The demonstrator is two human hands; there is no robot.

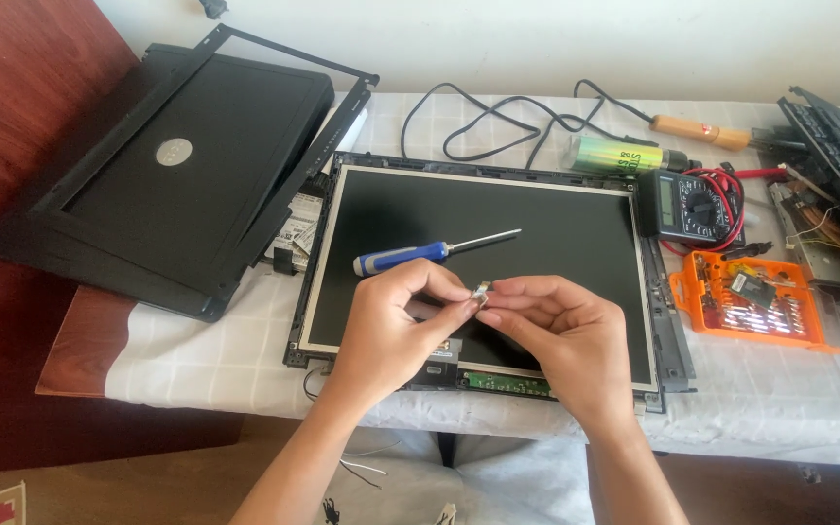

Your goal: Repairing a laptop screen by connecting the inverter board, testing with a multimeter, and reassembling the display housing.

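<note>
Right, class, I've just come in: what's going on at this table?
A person holds a tiny metal part pinched between the fingertips of the left hand and right hand, above a bare laptop screen panel lying flat on the white-clothed table. A blue-handled screwdriver rests on the panel. A black laptop lid lies to the left; a multimeter and orange bit case sit to the right.

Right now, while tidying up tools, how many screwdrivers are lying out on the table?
1: a blue-handled screwdriver lies on the dark panel, just beyond both hands. Loose bits sit in the orange case to the right; more tools may hide in the clutter there.
</note>
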